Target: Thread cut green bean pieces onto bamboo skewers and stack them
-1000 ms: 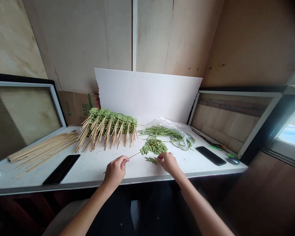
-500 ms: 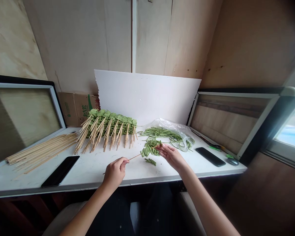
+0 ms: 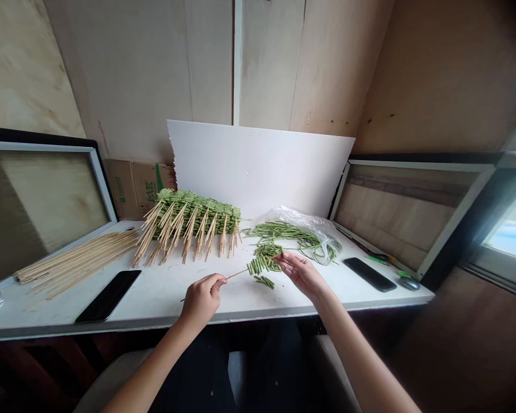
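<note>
My left hand (image 3: 203, 298) is closed around a thin bamboo skewer (image 3: 237, 275), which slants up to the right. Several short pieces of green long bean (image 3: 256, 265) are threaded side by side near its far end. At the tip, my right hand (image 3: 301, 273) pinches a piece of bean with thumb and fingers; the fingers partly hide it. Just behind and below the skewer lies a heap of cut bean pieces (image 3: 266, 250). A few more loose bean pieces (image 3: 265, 281) rest on the white table (image 3: 155, 298) in front of it.
A stack of bean-loaded skewers (image 3: 198, 206) stands at the back left, beside a bundle of bare skewers (image 3: 77, 252). Whole long beans (image 3: 279, 230) lie partly under a clear plastic bag (image 3: 322, 229). Black phones (image 3: 108, 295) flank my arms. A computer mouse (image 3: 409, 283) sits far right.
Both hands stay almost where they were, still on the skewer and at its tip. The view has shifted slightly, moving the whole scene a little to the right.
</note>
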{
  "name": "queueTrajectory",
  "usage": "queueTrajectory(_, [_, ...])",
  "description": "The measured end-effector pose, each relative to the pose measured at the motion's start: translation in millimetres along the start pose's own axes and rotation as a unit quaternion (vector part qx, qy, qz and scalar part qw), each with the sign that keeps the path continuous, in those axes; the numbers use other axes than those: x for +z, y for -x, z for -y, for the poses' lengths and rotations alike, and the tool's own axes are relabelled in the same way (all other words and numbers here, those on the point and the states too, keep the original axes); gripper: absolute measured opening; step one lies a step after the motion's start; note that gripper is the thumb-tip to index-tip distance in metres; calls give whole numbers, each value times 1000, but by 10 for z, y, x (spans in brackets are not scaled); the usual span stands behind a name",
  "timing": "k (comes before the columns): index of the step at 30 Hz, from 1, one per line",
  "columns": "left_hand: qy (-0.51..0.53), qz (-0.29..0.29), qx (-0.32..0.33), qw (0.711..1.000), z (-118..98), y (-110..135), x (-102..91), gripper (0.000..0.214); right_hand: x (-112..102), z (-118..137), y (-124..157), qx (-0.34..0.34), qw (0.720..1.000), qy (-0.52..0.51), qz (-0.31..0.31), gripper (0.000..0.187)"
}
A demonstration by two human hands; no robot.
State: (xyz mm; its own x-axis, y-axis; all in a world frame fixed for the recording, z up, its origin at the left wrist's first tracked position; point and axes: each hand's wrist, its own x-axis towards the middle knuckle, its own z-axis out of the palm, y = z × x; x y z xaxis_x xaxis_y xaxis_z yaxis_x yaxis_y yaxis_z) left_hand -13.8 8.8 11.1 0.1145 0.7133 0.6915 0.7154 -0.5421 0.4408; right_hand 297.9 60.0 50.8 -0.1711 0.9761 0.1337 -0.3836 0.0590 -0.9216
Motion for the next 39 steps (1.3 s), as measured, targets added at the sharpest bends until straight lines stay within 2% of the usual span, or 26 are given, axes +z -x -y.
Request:
queueTrajectory(15, [-25,-28,40,998,70,21,15,24,77,18,38,9,999,43,-25,33])
queueTrajectory(23, [-29,-28,52,998,39,44,25,26,265,-168,63,18,998,44,-32,30])
queueTrajectory(29, [-6,-31,38,999,-29,10,-7,24,316,-198,49,4,999,49,-20,32])
queueTrajectory(32, [-17,-28,6,999,-8,-19,-49,23,254,-138,35,-6,993,114,-3,40])
queueTrajectory(34, [-28,-28,-19,999,27,-35,-72,24,197,-129,27,-28,970,240,-18,42])
queueTrajectory(35, [-33,-27,-29,999,46,-40,-79,25,170,-140,25,-44,945,322,-31,40])
queueTrajectory(37, [-38,-20,-44,998,78,-48,-84,25,129,-190,28,-72,875,477,-51,31])
queueTrajectory(39, [-39,-10,-53,998,97,-48,-78,25,115,-262,39,-72,809,581,-47,24])
